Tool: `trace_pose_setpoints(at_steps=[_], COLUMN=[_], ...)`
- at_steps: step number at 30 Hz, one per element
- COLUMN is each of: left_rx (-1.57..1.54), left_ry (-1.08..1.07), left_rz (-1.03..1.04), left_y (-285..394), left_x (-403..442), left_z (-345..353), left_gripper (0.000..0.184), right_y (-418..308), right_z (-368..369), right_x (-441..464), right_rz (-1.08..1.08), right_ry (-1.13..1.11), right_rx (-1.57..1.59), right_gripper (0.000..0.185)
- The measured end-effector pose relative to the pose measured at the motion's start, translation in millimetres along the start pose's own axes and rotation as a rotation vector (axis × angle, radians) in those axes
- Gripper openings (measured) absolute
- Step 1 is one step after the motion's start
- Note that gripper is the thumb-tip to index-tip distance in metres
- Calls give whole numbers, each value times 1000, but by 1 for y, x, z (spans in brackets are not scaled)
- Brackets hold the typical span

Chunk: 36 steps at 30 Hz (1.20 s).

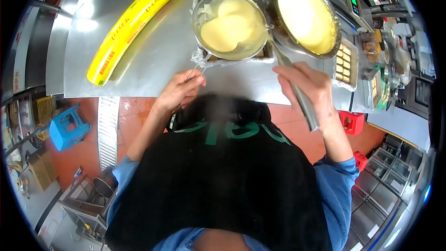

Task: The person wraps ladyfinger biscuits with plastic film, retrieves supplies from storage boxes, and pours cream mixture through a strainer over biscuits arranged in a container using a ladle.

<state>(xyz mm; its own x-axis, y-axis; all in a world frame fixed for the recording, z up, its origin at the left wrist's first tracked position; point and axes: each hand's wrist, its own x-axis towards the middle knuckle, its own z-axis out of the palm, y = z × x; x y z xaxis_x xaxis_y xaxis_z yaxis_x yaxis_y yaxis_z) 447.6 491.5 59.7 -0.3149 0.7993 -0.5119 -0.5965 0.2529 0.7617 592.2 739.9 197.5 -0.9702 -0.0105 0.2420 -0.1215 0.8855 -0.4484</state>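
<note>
Partway, plenty left

Left hand grip pinched round sieve handle; right hand grip wrapped round utensil. Yellow mix pools in sieve over tray; more fills bowl alongside. Amount strained: can't tell.

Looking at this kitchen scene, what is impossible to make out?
From the head view:
Plastic-lined tray: most of its inside is hidden by the sieve.
Metal-handled tool in the right hand: its far end is too blurred to identify.
Digital scale display: reading too small.
Yellow roll: upper end clipped by the top edge.
</note>
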Motion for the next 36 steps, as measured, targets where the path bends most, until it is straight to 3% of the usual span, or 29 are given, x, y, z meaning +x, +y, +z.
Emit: trace_pose_setpoints(at_steps=[2, 6, 10, 14, 18, 21, 23, 28, 31, 36], left_rx=[11, 18, 36, 2, 3, 20, 38, 15, 50, 60], left_ry=[2, -8, -26, 50, 45, 76, 84, 65, 65, 46], left_rz=[4, -10, 34, 45, 54, 37, 5, 6, -15, 113], left_y=[-3, 1, -4, -3, 3, 13, 17, 20, 27, 25], left_x=[0, 2, 3, 1, -1, -1, -3, -7, -3, -1], left_z=[-1, 5, 9, 16, 18, 20, 25, 22, 26, 17], left_gripper=[22, 22, 22, 21, 20, 20, 20, 22, 24, 26], right_y=[-3, -12, 13, -13, 1, -11, -22, -5, -38, -28], right_z=[-3, -6, 17, -2, 4, -10, -12, 1, -16, -6], right_x=[-9, -15, 0, -14, 11, -8, -5, -2, -3, 7], right_rz=[-31, -47, -26, -31, 94, 152, 61, 66, 72, 99], right_ry=[-32, -64, 109, 69, 100, 87, 29, 149, -17, -22], right_rx=[-90, 48, 52, 93, 136, 81, 75, 62, 55, -130], right_gripper=[31, 29, 31, 24, 11, 12, 12, 19, 12, 12])
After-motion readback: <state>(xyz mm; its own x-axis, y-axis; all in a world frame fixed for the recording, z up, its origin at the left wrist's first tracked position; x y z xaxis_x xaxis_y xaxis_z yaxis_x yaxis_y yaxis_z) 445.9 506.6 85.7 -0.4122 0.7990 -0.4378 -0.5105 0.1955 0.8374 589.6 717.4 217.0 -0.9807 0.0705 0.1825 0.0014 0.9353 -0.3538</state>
